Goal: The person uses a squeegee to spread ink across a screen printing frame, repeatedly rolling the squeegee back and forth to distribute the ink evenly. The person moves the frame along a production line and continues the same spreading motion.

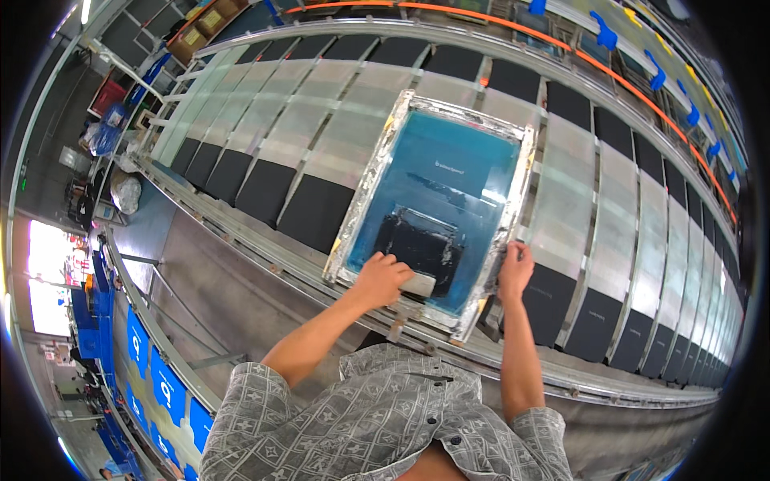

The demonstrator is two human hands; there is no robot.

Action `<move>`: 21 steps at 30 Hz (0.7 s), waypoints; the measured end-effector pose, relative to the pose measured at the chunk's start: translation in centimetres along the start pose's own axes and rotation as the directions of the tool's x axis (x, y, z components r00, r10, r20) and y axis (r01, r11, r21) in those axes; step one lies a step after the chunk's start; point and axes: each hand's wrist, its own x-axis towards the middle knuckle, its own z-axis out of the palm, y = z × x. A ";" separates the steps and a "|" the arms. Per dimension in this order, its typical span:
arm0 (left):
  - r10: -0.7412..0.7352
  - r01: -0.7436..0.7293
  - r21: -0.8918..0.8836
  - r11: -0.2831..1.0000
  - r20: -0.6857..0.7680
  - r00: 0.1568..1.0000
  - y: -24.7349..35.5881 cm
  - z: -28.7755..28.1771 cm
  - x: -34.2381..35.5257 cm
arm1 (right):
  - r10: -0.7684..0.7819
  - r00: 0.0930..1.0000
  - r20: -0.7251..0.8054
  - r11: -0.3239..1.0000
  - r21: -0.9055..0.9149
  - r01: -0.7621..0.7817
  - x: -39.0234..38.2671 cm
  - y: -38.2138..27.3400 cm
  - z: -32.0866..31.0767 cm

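Observation:
A screen-printing frame (525, 160) with a teal mesh lies tilted across the long printing table, its pale rails smeared and taped. Black ink (417, 244) is pooled on the near half of the mesh. My left hand (383, 280) is closed around a squeegee (419, 284) with a pale, flat handle, at the near edge of the ink. The squeegee's blade is hidden. At the frame's right rail, my right hand (515, 272) has its fingers curled round the edge; the palm side is out of sight.
Rows of dark fabric pieces (551, 305) lie on pale boards to both sides. A metal rail (241, 252) edges the table on my side. Along the far side runs an orange line (497, 30). Blue printed panels (167, 385) stand behind at the left.

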 end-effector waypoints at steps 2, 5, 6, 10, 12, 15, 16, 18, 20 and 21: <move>-0.042 0.043 -0.009 0.999 0.066 0.997 -3.9 -0.8 -1.1 | 0.000 1.000 0.016 0.999 0.038 -0.001 -1.9 -0.6 4.0; -0.068 0.072 -0.042 0.997 0.076 0.995 -7.3 -1.3 -2.8 | 0.038 0.999 0.019 0.999 0.027 -0.038 -4.4 -4.0 6.6; -0.064 0.067 -0.038 0.997 0.085 0.994 -7.7 -1.2 -3.1 | 0.044 0.999 0.016 0.999 0.027 -0.045 -4.8 -4.5 6.7; 0.026 -0.027 0.006 1.000 0.091 0.995 -8.6 -0.9 -3.6 | 0.074 0.997 -0.017 0.997 -0.016 -0.074 -5.2 -4.0 7.6; 0.028 -0.011 -0.085 0.996 0.208 0.978 -9.4 -3.0 -1.7 | 0.117 0.993 -0.004 0.993 -0.036 -0.117 -5.1 -4.3 7.9; 0.130 -0.119 -0.115 0.986 0.099 0.987 -11.6 -3.6 1.5 | 0.098 0.995 -0.002 0.992 -0.083 -0.098 -4.9 -4.3 7.9; 0.171 -0.166 -0.076 0.983 0.060 0.983 -12.4 -3.7 3.2 | 0.071 0.997 -0.015 0.990 -0.125 -0.072 -4.8 -3.7 8.2; 0.206 -0.205 -0.028 0.978 0.029 0.978 -13.6 -3.8 6.1 | 0.100 0.995 0.002 0.983 -0.158 -0.098 -4.9 -4.3 8.4; 0.222 -0.222 0.013 0.975 -0.007 0.975 -14.6 -4.2 8.3 | 0.115 0.993 0.012 0.984 -0.141 -0.112 -5.0 -4.8 8.6; 0.205 -0.206 0.015 0.979 0.015 0.979 -14.9 -4.1 9.0 | 0.111 0.994 0.005 0.985 -0.134 -0.109 -5.0 -4.8 8.7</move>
